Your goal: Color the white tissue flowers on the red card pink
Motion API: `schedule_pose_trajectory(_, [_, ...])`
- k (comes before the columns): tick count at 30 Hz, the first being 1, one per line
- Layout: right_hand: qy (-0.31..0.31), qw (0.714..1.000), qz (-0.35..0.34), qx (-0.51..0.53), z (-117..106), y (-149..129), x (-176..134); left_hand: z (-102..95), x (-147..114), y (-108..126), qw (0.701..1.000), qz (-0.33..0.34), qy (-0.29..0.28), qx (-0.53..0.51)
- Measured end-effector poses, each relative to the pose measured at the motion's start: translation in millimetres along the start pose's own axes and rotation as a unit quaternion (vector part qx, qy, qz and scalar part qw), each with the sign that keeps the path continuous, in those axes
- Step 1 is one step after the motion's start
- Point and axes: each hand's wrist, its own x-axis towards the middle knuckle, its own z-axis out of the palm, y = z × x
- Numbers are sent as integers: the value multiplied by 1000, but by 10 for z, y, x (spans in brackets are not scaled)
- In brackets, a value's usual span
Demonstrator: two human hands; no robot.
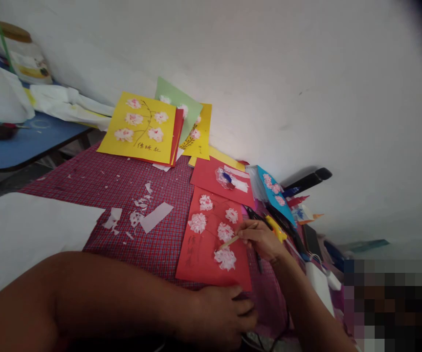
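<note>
A red card [187, 259] with several pink-and-white paper flowers, thin drawn branches and handwriting lies flat in front of me. My right hand [260, 238] comes in over its right edge, fingers pinched on a thin pale wooden stick [230, 242]. The stick slants down to the left, its tip at the upper edge of the lowest flower [225, 258]; whether it touches is unclear. My left hand [223, 313] rests by the card's near edge, fingers loosely bent and apart, with nothing seen in them. Its palm is hidden.
Another red card [207, 173] bears a small round dish [225, 178] and paper strips. Paper scraps [141, 205] litter the checked cloth [111, 252]. Yellow flower cards [110, 142] stand behind. Scissors, a yellow tool [277, 229] and a blue card [275, 190] crowd the right.
</note>
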Motion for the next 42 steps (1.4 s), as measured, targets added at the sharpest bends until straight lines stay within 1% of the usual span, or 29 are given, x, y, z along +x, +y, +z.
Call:
schedule_pose_trajectory(7, [24,999,-13,20,-50,-49,-30,26,1,15,1000,-3,12,3])
schedule_pose_trajectory(11, [43,996,-39,69,-127,-103,-44,8,-5,8,1000,1,0,3])
schedule_pose_trajectory(13, [69,989,-67,111,-179,-135,-29,-1,-12,-5,1000,11,-10,5])
schedule_pose_trajectory(16, [129,973,-104,161,-265,-190,35,-1,-23,-18,1000,16,-14,7])
schedule_pose_trajectory(18, [168,963,-120,176,-323,-225,109,13,-23,-19,1000,16,-16,16])
schedule_pose_trajectory(21, [207,952,-138,180,-399,-266,271,50,-14,-20,999,15,-10,43])
schedule_pose_trajectory(25, [252,939,-165,168,-456,-279,570,129,-15,-31,996,6,22,84])
schedule_pose_trajectory(30, [309,923,-179,142,-427,-203,937,346,-26,-23,996,10,43,76])
schedule_pose_trajectory(32, [320,921,-174,134,-396,-156,1034,432,-24,-13,997,14,44,68])
schedule_pose_trajectory(34, [327,920,-170,131,-376,-115,1090,468,-24,-7,997,16,44,57])
schedule_pose_trajectory(36, [333,918,-169,132,-379,-86,1105,443,-26,-8,997,11,50,50])
schedule_pose_trajectory(38, [337,916,-172,137,-406,-69,1089,369,-30,-16,997,9,52,50])
schedule_pose_trajectory(42, [335,911,-183,154,-461,-50,1020,195,-27,-36,998,12,25,64])
